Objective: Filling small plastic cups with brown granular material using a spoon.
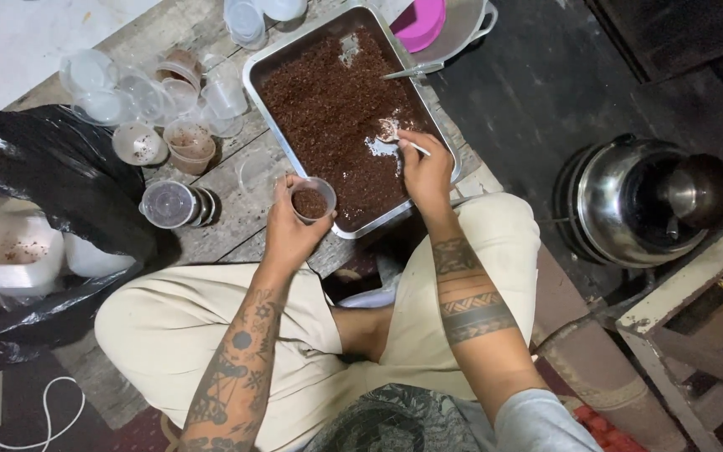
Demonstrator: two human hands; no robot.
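My left hand holds a small clear plastic cup, partly filled with brown crumbs, just over the near edge of a metal tray. The tray is spread with the same dark brown crumbly mix, scraped bare in small patches. My right hand grips a spoon, its bowl down in the crumbs near the tray's right side. A second spoon rests in the tray's far right corner. I sit cross-legged on a wooden floor.
Several clear cups, some holding brown crumbs, and a lidded cup crowd the boards left of the tray. A black plastic bag with white containers lies at far left. A pink bowl sits behind the tray; a steel pot stands right.
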